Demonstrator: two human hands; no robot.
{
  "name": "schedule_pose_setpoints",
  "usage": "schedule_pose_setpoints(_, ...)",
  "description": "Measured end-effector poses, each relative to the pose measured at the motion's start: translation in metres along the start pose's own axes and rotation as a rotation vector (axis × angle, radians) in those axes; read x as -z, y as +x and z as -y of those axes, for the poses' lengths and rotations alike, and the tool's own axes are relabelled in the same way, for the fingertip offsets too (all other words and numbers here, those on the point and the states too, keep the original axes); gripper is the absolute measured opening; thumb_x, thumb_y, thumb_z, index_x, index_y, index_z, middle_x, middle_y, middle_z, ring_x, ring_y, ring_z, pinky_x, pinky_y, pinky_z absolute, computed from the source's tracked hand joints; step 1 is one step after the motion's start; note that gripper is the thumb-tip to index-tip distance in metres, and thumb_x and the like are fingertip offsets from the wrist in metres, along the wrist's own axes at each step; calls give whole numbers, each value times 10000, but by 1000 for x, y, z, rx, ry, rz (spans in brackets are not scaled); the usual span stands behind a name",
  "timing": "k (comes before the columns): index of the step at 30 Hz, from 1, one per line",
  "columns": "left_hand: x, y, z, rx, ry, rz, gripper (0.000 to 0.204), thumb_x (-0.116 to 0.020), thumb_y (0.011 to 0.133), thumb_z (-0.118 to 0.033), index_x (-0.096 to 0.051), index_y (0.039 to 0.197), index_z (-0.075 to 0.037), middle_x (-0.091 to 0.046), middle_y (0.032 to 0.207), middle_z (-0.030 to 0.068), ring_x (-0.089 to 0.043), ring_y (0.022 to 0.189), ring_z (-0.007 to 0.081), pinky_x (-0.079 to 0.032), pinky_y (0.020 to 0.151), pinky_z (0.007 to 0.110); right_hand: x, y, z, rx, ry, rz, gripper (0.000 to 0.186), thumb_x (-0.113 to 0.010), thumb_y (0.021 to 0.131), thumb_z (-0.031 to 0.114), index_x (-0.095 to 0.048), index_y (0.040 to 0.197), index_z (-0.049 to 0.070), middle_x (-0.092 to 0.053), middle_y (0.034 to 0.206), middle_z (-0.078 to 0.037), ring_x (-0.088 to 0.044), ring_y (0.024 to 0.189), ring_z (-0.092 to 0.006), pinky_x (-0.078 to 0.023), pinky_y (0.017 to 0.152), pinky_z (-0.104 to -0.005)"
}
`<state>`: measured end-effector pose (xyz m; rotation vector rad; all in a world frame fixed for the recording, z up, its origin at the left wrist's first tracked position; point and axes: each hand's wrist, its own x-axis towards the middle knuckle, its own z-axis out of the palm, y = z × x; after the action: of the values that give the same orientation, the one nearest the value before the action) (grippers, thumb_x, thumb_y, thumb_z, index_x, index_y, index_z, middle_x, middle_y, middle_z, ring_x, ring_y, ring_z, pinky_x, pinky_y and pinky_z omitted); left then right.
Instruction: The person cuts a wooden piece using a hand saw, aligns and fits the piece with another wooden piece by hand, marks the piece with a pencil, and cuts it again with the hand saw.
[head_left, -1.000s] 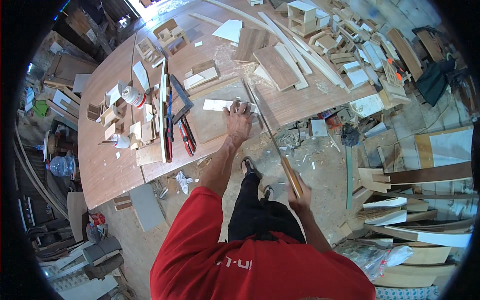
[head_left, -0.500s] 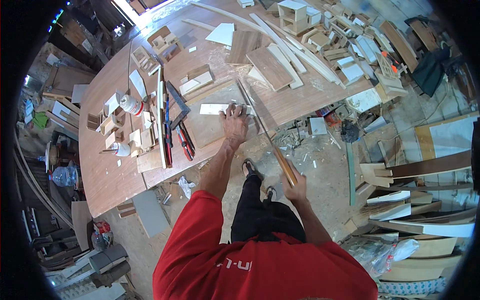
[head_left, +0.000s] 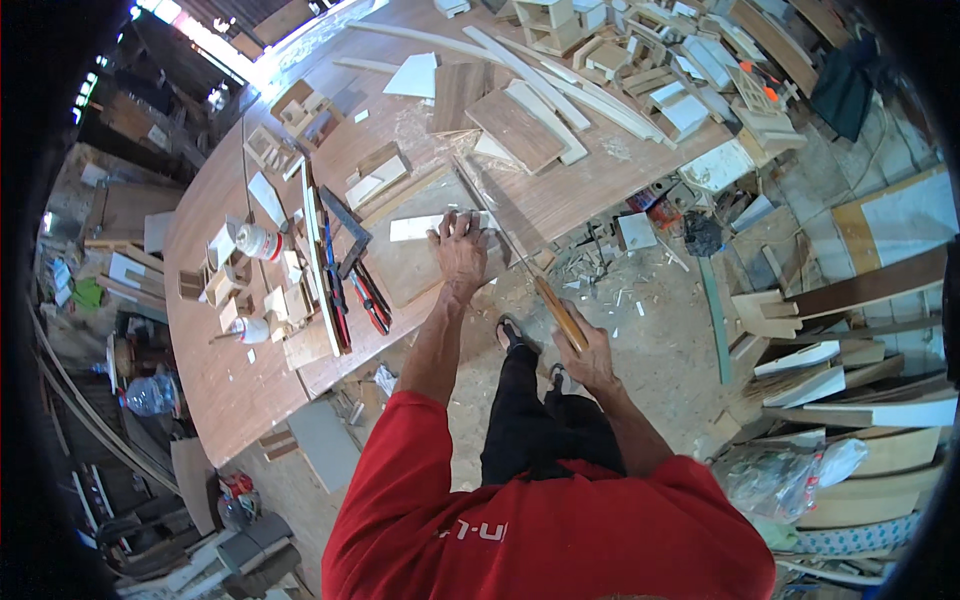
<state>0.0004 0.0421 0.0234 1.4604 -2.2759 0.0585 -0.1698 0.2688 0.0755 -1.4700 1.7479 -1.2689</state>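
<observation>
My left hand [head_left: 462, 256] presses its curled fingertips on a narrow white wood strip [head_left: 410, 229], holding it down on a flat board [head_left: 408, 275] near the table's front edge. In my right hand [head_left: 590, 352] is the wooden handle of a handsaw [head_left: 555, 308], its fingers wrapped round it. The long thin blade slants up and left, passing beside the strip's right end. Whether its teeth are in the wood I cannot tell. Left of the board lie a dark try square [head_left: 347, 228] and red-and-black pliers [head_left: 372, 302].
Glue bottles [head_left: 260, 242] and small wooden pieces stand on the table's [head_left: 220, 390] left side. Brown panels [head_left: 515, 130] and long white strips [head_left: 530, 80] lie beyond the saw. Wood offcuts [head_left: 680, 105] are heaped at the far right. Scraps litter the floor [head_left: 640, 345].
The saw has been drawn slightly, my right hand shifting up in the picture. My left hand stays on the strip. The whole view has turned and shifted a little.
</observation>
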Motion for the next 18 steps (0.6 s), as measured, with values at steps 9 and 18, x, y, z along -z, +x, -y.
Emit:
schedule_pose_setpoints(9, 5, -1, -1, -13, 70, 16, 363, -618, 880, -371, -673, 1151, -138, -564, 1248, 28, -428, 1278, 298, -330, 971, 614, 44, -58, 20, -211, -37, 112, 451, -657, 868, 159, -536, 1289, 52, -685, 934, -187, -688, 725, -336, -546, 618, -363)
schedule_pose_setpoints(18, 7, -4, 6, 8, 50, -7, 341, -613, 878, -339, -672, 1133, -122, -569, 1234, 26, -432, 1270, 291, -342, 937, 557, 48, -67, 32, -282, -20, 169, 467, -649, 863, 152, -527, 1298, 33, -674, 918, -205, -694, 760, -353, -539, 641, -387)
